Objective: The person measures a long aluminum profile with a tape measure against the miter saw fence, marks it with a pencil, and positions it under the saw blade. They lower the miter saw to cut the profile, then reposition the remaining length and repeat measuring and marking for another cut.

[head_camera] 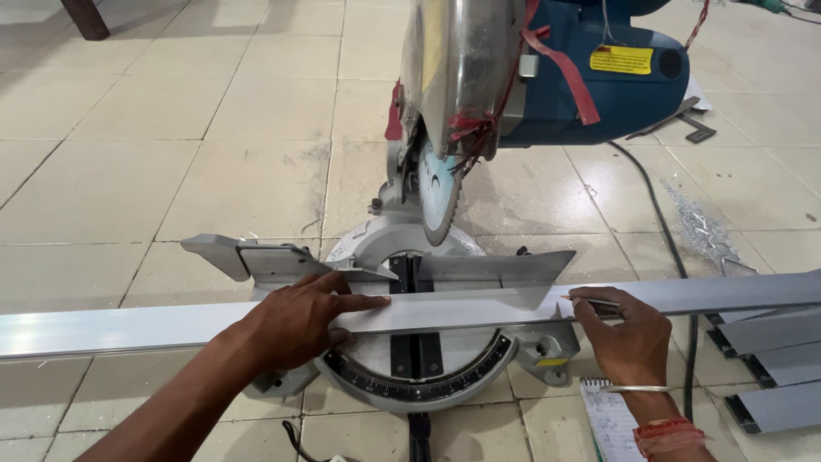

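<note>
Currently: long aluminium profile [154, 327] lies flat across the mitre saw base [419, 376], running left to right across the whole view, back edge against the fence [505, 267]. Saw sits on the tiled floor [128, 154].

Left hand [299, 321]: forearm comes in from lower left, palm down on the profile just left of the blade slot [415, 282]. Fingers spread and extended, index pointing right along the top face, thumb tucked under the front edge. Pressing flat rather than wrapping; not a full grasp.

Right hand [629, 334]: wrist enters from bottom right, knuckles up, resting on the profile right of the saw base. Fingers pinched shut on a pencil [592, 301], tip pointing left and touching the profile's top face near the fence's right wing. Metal bangle [637, 389] and red thread band [663, 432] on that wrist.

Saw head [547, 77] is raised, blue motor housing up top, blade [438, 201] hanging clear above the profile, not touching it. Angle scale [410, 387] on the turntable faces the camera.

Nearby: notepad [609, 419] on the floor just beside the right wrist, black power cord [667, 231] trailing past the right side, more cut profile pieces [770, 368] stacked at the right edge, metal swarf [701, 224] scattered on the tiles behind them.
</note>
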Motion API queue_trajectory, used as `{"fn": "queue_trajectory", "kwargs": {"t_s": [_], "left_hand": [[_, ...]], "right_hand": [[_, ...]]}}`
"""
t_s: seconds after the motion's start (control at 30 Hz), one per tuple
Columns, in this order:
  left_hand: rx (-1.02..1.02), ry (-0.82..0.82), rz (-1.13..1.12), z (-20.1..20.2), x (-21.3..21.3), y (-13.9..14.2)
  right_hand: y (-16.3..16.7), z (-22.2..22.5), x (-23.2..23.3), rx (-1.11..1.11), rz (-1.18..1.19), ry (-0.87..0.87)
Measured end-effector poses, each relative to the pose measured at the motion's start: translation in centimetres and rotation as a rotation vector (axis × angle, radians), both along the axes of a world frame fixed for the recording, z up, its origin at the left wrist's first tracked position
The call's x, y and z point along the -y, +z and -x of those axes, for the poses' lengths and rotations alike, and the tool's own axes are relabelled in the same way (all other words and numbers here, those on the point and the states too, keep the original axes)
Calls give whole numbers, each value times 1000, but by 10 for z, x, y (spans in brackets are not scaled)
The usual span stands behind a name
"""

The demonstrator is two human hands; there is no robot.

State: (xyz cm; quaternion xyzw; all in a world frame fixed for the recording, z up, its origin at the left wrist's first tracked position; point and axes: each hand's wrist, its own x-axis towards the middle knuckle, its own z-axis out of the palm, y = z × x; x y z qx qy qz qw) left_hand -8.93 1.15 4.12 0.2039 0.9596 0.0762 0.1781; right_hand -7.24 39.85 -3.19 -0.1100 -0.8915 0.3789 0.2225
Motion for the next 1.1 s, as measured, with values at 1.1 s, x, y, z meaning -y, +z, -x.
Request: {"fn": "queue_trajectory", "kwargs": {"t_s": [1.1], "left_hand": [[20, 17, -17, 4, 1, 3]], "right_hand": [[-10, 7, -17, -103, 0, -85]]}}
